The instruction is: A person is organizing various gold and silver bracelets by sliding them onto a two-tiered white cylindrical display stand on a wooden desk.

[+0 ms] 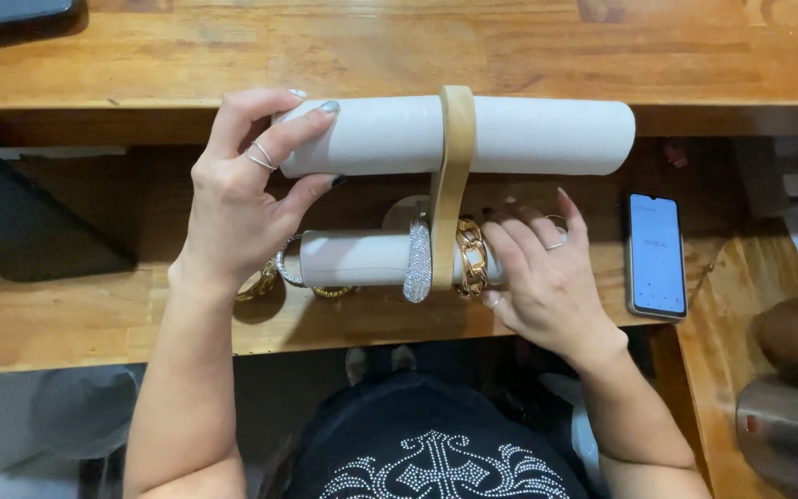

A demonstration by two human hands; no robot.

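Right now the bracelet stand (453, 176) sits on the wooden desk (510, 55), two white rolls on a tan upright. The left hand (237, 199) grips the end of the upper roll (528, 137), steadying it. The right hand (542, 277) curls its fingers around the end of the lower roll (357, 259), touching the gold chain bracelet (472, 256) beside a sparkly silver bracelet (417, 261). Seemingly, bracelets are being arranged on the roll; sliding one calls for a light pinch. A phone (656, 256) lies just right of that hand, the desk edge close below.
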